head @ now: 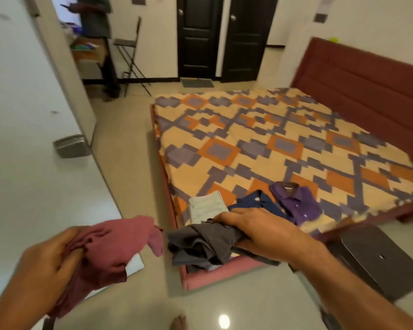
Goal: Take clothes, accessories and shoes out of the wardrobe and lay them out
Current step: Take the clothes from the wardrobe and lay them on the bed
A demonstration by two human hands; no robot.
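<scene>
My left hand (46,265) grips a crumpled maroon garment (110,248) at the lower left, above the floor. My right hand (255,228) holds a bunched dark grey garment (200,246) over the near corner of the bed (248,139). On the patterned bedspread just beyond lie three folded items side by side: a pale grey-green one (206,206), a navy shirt (255,202) and a purple shirt (295,201). The wardrobe door (29,115) stands at my left.
A dark stool (379,260) sits on the floor at the right, by the bed's foot. Another person (98,32) stands at the far left near a folding chair (131,51). Two black doors (224,36) are at the back. Glossy tile floor lies between wardrobe and bed.
</scene>
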